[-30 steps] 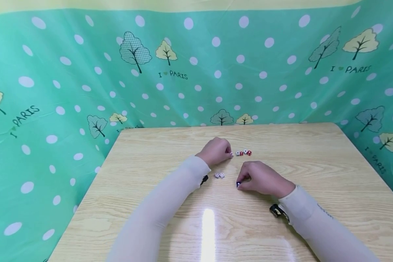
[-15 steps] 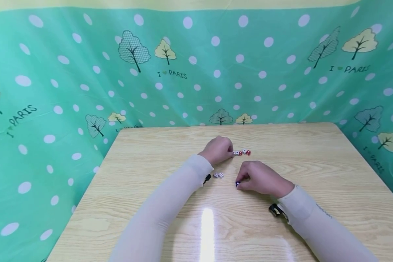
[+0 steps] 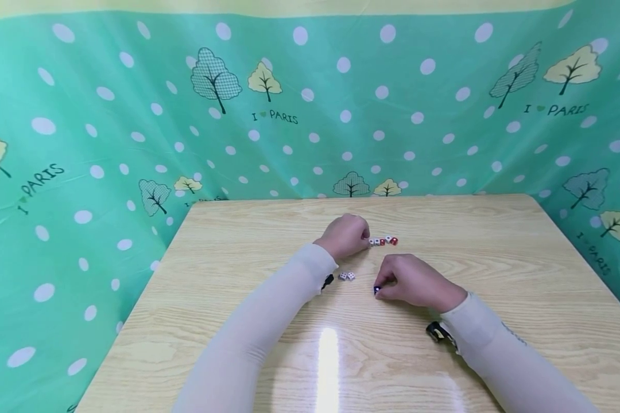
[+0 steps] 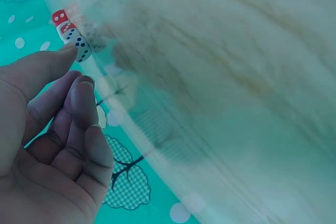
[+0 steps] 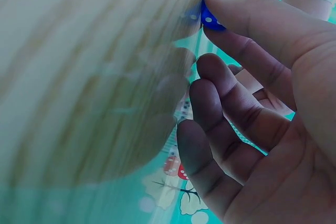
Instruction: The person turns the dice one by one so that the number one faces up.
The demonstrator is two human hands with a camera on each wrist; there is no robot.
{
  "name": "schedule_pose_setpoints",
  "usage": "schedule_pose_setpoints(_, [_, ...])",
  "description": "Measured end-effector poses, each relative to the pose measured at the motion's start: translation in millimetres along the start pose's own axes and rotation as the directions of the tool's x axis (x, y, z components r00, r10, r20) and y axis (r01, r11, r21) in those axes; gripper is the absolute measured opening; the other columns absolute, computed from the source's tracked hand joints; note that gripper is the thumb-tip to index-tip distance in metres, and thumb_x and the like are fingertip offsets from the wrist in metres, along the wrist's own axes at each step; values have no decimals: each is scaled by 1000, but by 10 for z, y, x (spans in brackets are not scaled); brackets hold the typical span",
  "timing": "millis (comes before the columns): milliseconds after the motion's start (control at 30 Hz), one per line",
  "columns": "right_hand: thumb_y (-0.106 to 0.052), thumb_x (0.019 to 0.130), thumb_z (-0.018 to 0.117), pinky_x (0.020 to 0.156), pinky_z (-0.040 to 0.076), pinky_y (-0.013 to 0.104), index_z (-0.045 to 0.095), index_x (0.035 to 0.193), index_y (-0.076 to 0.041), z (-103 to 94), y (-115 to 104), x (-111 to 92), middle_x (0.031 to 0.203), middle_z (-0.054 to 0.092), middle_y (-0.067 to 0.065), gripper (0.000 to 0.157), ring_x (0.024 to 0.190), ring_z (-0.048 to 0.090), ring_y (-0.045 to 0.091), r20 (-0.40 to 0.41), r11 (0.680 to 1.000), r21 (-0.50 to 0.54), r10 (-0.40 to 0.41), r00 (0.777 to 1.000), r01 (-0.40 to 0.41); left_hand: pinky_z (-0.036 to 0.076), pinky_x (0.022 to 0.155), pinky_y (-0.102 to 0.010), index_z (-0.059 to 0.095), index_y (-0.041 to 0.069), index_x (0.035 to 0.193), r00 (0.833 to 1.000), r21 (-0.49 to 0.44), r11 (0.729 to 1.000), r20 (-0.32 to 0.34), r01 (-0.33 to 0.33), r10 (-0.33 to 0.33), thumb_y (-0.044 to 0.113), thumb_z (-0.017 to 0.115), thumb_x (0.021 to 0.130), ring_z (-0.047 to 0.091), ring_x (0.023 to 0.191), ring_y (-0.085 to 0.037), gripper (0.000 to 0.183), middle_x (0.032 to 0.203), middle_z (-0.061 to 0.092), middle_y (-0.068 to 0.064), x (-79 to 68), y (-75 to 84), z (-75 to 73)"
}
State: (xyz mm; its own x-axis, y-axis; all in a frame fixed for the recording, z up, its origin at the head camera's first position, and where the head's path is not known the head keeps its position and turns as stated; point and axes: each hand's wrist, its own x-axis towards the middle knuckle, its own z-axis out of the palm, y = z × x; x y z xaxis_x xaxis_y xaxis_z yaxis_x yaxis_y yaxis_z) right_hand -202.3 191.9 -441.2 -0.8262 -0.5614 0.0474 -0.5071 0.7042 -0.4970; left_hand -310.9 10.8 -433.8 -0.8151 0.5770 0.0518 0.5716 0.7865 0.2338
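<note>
In the head view my left hand (image 3: pixel 345 236) is at the left end of a short row of small dice. Its thumb and finger pinch a white die (image 4: pixel 82 49), which stands against the row. Further right in that row are a white die (image 3: pixel 376 242), a red die (image 3: pixel 382 242), another white die (image 3: pixel 388 238) and a red die (image 3: pixel 394 241) at the end. Nearer to me, my right hand (image 3: pixel 415 281) pinches a blue die (image 5: pixel 211 18) between thumb and index finger, low over the table. Its other fingers are loosely bent.
Two white dice (image 3: pixel 347 276) sit side by side between my left wrist and the blue die. The wooden table (image 3: pixel 227 258) has a bright light reflection at the front. A green dotted curtain (image 3: pixel 310 137) hangs behind and at the sides.
My left hand has moved slightly right, bringing its white die up to the row, where a gap was before. The right hand keeps the blue die in the same place.
</note>
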Motion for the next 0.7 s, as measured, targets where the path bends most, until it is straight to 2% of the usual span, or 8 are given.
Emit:
schedule_pose_setpoints(200, [-26, 74, 81, 66, 47, 22, 72, 78, -30, -12, -19, -5, 82, 60, -13, 11, 71, 55, 3, 7, 1000, 1, 4, 1000, -4, 45, 61, -22, 71, 21, 80, 1000, -5, 1000, 11, 13, -13, 29, 71, 84, 55, 65, -7, 10, 75, 63, 10, 0, -16, -34])
schedule_pose_setpoints(433, [-27, 74, 81, 66, 47, 21, 72, 77, -32, 4, -3, 2, 81, 59, -14, 11, 71, 55, 3, 6, 1000, -6, 6, 1000, -6, 48, 69, -21, 73, 22, 89, 1000, 0, 1000, 28, 2, -2, 33, 73, 83, 58, 73, -3, 13, 84, 67, 11, 26, 13, 20])
schedule_pose_setpoints(700, [-27, 74, 81, 66, 47, 21, 72, 76, -32, 10, 9, 0, 81, 59, -14, 11, 71, 56, 2, -1, 1000, -5, 8, 1000, -8, 49, 69, -21, 73, 24, 86, 1000, 26, 1000, 22, 16, -16, 34, 73, 83, 58, 73, -3, 10, 83, 67, 12, 50, 21, 64])
